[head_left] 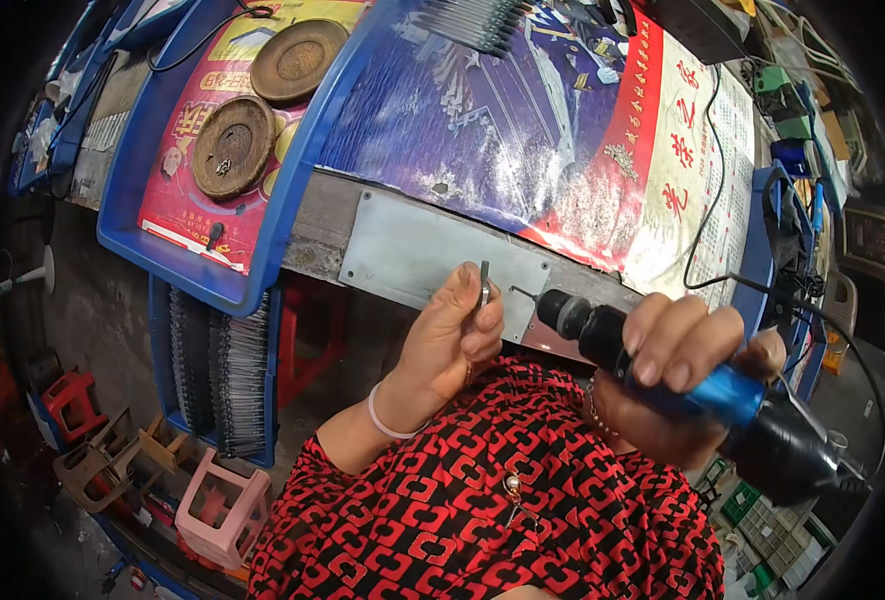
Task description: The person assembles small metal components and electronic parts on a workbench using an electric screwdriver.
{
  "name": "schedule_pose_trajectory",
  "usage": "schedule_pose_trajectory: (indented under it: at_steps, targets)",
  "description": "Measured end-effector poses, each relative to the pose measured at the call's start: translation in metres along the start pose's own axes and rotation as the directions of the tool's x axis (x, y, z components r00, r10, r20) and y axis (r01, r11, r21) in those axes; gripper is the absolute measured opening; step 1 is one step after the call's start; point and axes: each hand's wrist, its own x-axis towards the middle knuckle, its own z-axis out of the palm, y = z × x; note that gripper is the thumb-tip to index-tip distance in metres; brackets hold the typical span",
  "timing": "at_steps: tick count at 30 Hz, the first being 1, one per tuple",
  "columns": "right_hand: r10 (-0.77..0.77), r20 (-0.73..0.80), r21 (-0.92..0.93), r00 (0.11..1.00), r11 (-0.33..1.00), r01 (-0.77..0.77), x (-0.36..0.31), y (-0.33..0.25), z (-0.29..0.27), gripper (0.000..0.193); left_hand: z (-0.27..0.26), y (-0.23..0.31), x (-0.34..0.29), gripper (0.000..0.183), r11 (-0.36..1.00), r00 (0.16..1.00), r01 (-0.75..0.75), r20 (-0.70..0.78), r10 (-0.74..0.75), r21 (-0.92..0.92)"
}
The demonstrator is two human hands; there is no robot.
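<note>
My left hand (pixel 448 335) is raised in front of my body, closed in a pinch. Between its thumb and fingers stands a small, narrow metal piece (pixel 485 278), upright; the fingers cover its lower part. My right hand (pixel 678 355) wraps round a blue and black corded electric hand tool (pixel 603 336). The tool lies aslant, its black chuck toward my left hand. A thin tip with a bent end (pixel 523 293) sticks out of the chuck, a little apart from the metal piece. Beneath both lies a flat grey metal plate (pixel 403 240) on the table's near edge.
At the left a blue tray (pixel 308 165) holds two round brown woven dishes (pixel 298 62), the nearer with tiny metal parts in it. Below it, a blue bin (pixel 168 385) holds rows of thin metal pieces. Posters (pixel 443 130) cover the table. A black cord (pixel 708 215) trails at the right.
</note>
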Motion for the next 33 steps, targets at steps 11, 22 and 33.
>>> schedule_pose_trajectory:
  at_steps: [11,22,33]
  targets:
    - [0.004,0.227,-0.013,0.974,1.0,-0.001,-0.006,-0.014,-0.001,0.062,0.005,-0.01,-0.002,0.037,0.986,0.989,0.147,-0.013,-0.148,-0.077]
    - [-0.03,0.158,-0.101,0.987,0.994,0.046,-0.008,-0.024,0.009,0.052,0.007,-0.019,-0.002,0.036,0.987,0.988,0.154,0.036,-0.152,-0.05]
    - [-0.253,0.066,-0.14,0.965,0.955,0.261,-0.017,-0.048,-0.003,0.055,0.002,-0.032,0.002,0.035,0.991,0.969,0.122,0.224,-0.107,-0.054]
